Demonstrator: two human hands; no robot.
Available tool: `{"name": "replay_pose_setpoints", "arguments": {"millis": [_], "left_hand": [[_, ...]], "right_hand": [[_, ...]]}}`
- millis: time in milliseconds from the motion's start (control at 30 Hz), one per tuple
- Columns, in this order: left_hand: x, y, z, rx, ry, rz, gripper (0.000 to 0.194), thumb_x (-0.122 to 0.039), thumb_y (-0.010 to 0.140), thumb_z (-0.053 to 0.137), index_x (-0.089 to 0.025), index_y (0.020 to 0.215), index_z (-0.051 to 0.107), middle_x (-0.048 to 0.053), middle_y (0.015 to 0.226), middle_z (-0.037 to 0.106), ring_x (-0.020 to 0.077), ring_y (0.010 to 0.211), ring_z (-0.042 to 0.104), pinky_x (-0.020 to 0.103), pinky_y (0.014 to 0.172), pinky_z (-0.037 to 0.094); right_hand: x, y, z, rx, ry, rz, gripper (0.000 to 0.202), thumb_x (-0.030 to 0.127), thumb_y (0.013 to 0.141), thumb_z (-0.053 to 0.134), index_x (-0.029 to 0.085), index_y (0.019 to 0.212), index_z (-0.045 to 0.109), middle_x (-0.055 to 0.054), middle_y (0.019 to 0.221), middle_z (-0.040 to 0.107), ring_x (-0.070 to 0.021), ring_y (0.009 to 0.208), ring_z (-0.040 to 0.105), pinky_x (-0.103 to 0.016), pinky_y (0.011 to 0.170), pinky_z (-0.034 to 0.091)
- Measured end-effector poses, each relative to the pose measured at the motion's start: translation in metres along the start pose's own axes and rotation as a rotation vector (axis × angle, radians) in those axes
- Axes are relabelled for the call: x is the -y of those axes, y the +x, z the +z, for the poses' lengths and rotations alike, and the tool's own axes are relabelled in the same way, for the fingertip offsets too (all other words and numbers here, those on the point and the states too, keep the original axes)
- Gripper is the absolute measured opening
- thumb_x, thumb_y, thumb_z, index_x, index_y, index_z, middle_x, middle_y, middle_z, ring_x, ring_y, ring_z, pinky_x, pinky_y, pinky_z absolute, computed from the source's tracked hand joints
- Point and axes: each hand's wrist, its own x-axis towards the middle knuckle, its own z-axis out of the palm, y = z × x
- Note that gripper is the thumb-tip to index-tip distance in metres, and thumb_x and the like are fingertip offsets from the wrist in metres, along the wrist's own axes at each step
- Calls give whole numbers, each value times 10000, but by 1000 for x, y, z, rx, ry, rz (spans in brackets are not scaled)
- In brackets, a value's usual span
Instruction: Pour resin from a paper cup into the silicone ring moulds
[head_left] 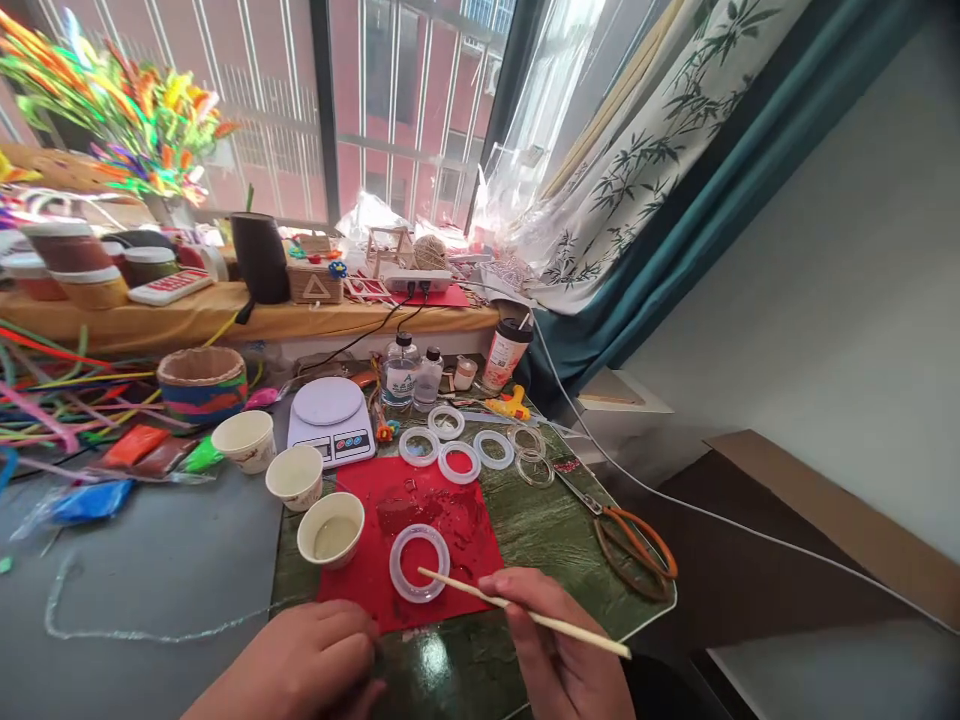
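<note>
A thin wooden stick [577, 632] is pinched between the thumb and fingers of my right hand [555, 630]. Its tip points left, over a translucent ring mold [444, 572] lying on a wet red sheet [367, 600]. My left hand [319, 650] rests near the sheet's lower left edge, fingers curled, and what they hold, if anything, is hidden. Just above that hand stands a paper cup [352, 505] with cloudy liquid inside; two more paper cups [295, 478] line up behind it.
Further back are several ring molds [459, 462], a white scale [330, 402], two clear bottles [400, 380], a yellow glue gun [510, 403] and a lidded drink cup [505, 358]. Orange-handled scissors [637, 540] lie at the right. Colored clay packets [135, 445] and a striped bowl [202, 390] are left.
</note>
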Motion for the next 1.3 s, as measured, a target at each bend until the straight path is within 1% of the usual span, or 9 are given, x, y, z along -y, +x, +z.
{"name": "replay_pose_setpoints", "arguments": {"millis": [100,233,333,433,600,767,933,1100,1300], "left_hand": [[2,-3,1,7,-38,-35,216,-99,1051,625,-306,1025,569,-12,1017,891,188,849,874,280,770,663],[8,-7,9,44,12,-97,235,-122,1002,663,-300,944,522,-12,932,862,194,741,819,288,673,613],[10,-8,12,79,34,-151,249,-132,968,674,-295,910,495,-18,865,817,179,642,735,290,586,524],[9,-8,12,99,28,-201,203,-148,1004,651,-289,920,532,-19,855,799,172,634,720,289,587,500],[13,-8,10,120,-53,-256,182,-192,1080,611,-284,923,613,-12,832,798,177,657,743,279,610,518],[18,-9,8,123,-144,-331,190,-265,1120,625,-295,974,741,19,861,826,199,732,794,251,679,602],[18,-6,2,145,-142,-374,253,-301,1134,605,-298,937,763,17,830,821,198,701,780,252,650,593],[18,-2,-5,154,-177,-403,250,-328,1127,628,-310,957,810,22,829,830,208,695,779,259,655,616],[18,-2,-4,131,-191,-393,223,-331,1111,649,-329,1002,844,20,837,838,213,686,785,253,648,633]], "right_hand": [[7,8,1,91,-50,-41,227,283,1247,625,345,1391,789,-56,1074,935,-243,937,930,-330,877,792],[8,14,3,70,-41,-30,228,297,1251,595,334,1371,785,-62,1002,892,-239,836,889,-318,758,770],[6,17,6,96,-1,42,281,289,1257,573,353,1471,742,-61,1066,904,-215,792,870,-292,717,753],[7,27,11,149,23,111,280,297,1281,527,372,1507,674,-28,1049,901,-185,733,837,-271,707,726],[9,46,16,217,-25,92,216,306,1290,502,355,1440,649,18,917,828,-185,752,824,-271,706,677],[3,54,9,234,-87,62,198,282,1290,470,330,1403,625,18,903,821,-187,737,805,-291,707,661],[-3,60,1,282,-131,79,189,277,1274,472,304,1312,655,-3,900,808,-206,752,803,-331,724,642],[-12,66,-3,283,-157,80,192,273,1259,463,281,1321,645,8,857,777,-207,715,783,-342,721,629],[-19,72,-16,281,-244,48,192,244,1226,502,277,1306,673,1,852,783,-226,697,778,-371,716,621]]}}
